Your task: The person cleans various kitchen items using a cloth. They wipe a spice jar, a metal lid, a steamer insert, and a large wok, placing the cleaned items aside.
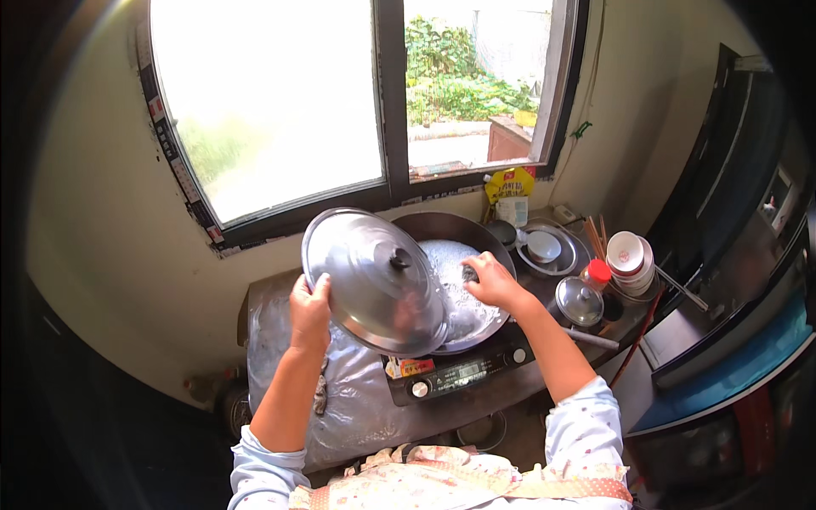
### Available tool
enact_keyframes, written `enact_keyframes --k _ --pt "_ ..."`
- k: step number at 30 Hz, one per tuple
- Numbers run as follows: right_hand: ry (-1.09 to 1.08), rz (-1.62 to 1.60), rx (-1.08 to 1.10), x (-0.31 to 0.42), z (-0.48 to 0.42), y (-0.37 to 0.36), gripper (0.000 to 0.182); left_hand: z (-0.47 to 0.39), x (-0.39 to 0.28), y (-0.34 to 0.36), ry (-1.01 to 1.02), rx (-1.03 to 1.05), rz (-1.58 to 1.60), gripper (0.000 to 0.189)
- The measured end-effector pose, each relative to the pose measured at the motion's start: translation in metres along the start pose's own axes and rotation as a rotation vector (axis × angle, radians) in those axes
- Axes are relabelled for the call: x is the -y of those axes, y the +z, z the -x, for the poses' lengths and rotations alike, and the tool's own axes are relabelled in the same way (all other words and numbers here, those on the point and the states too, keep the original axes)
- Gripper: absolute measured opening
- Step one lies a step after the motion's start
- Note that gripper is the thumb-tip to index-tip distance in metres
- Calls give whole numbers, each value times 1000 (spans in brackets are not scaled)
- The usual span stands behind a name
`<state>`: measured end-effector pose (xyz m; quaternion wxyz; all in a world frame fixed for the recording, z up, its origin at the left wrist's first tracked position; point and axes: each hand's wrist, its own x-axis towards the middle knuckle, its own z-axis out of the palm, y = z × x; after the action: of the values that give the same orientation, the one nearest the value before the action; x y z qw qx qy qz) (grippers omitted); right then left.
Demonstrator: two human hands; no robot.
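Observation:
My left hand (311, 312) grips the rim of a large domed metal lid (357, 280), tilted over the left part of a wok (491, 239). A dark knob stands on the lid's top. Inside the wok lies whitish, foamy water (446, 255). My right hand (494, 280) is over the water, with its fingers closed around a dark scouring pad (470, 274), mostly hidden by the fingers. Beneath the wok is a black induction cooker (468, 376) with two knobs and a small display.
Clear plastic sheeting (363, 408) covers the table at left. To the right stand a metal basin (574, 252) holding a white bowl (543, 247), a lidded pot (579, 301), a red-capped jar (598, 272) and stacked bowls (628, 255). A yellow packet (510, 183) leans below the window.

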<state>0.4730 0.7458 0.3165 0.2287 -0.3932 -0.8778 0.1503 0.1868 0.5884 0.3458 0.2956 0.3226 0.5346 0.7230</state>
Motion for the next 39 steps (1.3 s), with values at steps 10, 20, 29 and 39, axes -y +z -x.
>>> enact_keyframes --k 10,20,29,39 --pt "-36 345 356 -59 -53 82 32 25 16 16 -75 70 -88 24" --pt "-444 -280 -146 92 -39 42 28 44 33 25 -262 222 -3 33" --pt "-184 122 -120 65 -135 86 17 57 67 32 -301 269 120 31" --pt "-130 -616 192 107 -143 126 18 63 101 21 -289 234 261 31"
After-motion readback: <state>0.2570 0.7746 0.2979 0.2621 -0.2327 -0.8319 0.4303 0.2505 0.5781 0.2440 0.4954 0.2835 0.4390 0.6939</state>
